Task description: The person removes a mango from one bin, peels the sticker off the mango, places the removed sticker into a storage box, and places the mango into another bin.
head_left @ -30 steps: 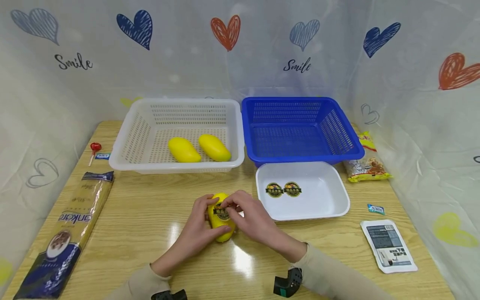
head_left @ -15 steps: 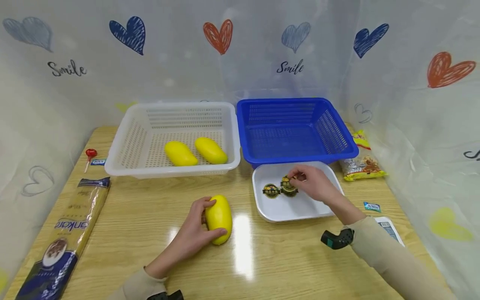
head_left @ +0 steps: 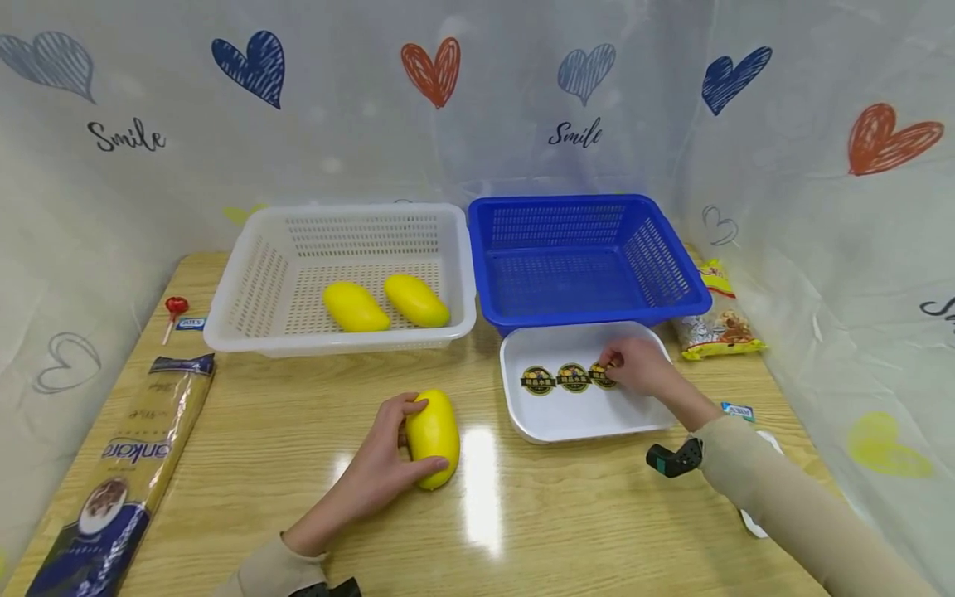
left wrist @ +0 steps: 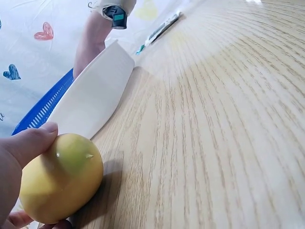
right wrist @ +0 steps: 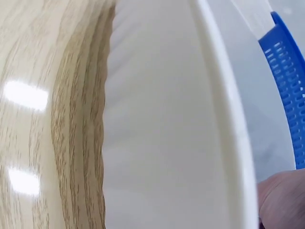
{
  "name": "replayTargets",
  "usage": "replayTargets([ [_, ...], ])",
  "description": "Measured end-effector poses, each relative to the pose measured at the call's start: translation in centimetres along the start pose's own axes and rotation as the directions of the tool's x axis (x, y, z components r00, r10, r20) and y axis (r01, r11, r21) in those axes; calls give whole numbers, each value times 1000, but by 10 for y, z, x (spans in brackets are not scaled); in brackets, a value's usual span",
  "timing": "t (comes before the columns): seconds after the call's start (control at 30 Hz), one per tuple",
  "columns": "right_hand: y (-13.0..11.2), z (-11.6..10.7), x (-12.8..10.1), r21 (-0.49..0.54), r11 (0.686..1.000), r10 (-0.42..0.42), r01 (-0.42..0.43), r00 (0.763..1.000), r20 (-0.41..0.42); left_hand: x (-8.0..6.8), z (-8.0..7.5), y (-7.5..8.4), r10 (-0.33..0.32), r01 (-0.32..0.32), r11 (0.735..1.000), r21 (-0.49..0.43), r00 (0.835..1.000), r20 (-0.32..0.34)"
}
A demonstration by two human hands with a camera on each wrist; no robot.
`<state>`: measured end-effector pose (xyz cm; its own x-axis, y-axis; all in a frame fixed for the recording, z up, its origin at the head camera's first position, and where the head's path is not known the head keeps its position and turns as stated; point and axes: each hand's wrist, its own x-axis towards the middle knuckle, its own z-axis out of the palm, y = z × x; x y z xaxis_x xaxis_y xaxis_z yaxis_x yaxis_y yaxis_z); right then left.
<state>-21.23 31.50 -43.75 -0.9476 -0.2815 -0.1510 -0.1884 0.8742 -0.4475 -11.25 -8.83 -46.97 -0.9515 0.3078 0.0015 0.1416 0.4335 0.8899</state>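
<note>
Meanwhile, left hand [head_left: 376,464] curled around mango [head_left: 432,436], right hand [head_left: 640,369] fingertips pinching sticker [head_left: 601,376] in tray [head_left: 567,419].

Table [head_left: 298,431] looks like glossy wood grain, tray [head_left: 552,419] at 3 o'clock is smooth white plastic, mango [head_left: 431,435] has a waxy sheen.

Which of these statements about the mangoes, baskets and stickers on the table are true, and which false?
1. The left hand holds a yellow mango on the table. True.
2. The blue basket holds two mangoes. False: it holds none; the two mangoes lie in the white basket.
3. The right hand is at the stickers in the white tray. True: its fingertips are on the right-most sticker.
4. The tray holds one sticker. False: three stickers lie in a row.
5. A lollipop lies right of the tray. False: it lies at the table's left edge.
</note>
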Motion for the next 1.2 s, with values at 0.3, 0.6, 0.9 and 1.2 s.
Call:
replayTargets([
  [0.3,0,0,-3,-43,998,-40,39,999,-25,1,0,1,10,-10,1000,6,1000,7],
  [0.6,-4,-2,-5,-111,990,-96,92,995,-35,1,0,2,8,-8,1000,19,1000,8],
  [0.9,-1,-4,-3,114,986,-133,118,983,128,1,0,4,21,-21,1000,18,1000,21],
  [1.2,-31,-19,-16,203,977,-99,63,980,171,3,4,5,67,-67,997,32,998,2],
])
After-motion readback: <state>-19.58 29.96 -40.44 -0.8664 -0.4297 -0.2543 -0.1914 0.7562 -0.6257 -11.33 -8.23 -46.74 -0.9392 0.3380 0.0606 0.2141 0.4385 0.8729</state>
